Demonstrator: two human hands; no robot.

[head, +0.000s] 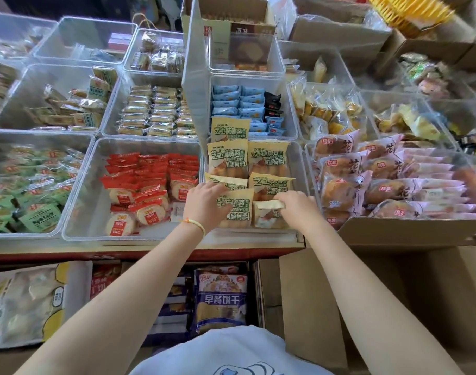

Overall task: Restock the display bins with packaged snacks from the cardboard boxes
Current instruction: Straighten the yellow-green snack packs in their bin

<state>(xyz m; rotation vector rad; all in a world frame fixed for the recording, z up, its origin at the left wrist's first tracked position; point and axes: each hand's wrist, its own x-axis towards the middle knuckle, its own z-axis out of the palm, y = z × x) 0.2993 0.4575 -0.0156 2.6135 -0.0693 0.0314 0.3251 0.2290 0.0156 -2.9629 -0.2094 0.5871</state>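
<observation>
Both hands reach into the clear plastic display bin point(295, 169) at the front middle of the bench. The left hand point(204, 205) lies with relaxed fingers on a yellow-and-green packaged snack point(238, 209) at the bin's near edge. The right hand point(296, 208) has its fingers curled round the top edge of a neighbouring cream snack packet point(266, 216). An open brown cardboard box point(393, 280) stands below, right of a blue-and-white biscuit bag point(222, 299)
</observation>
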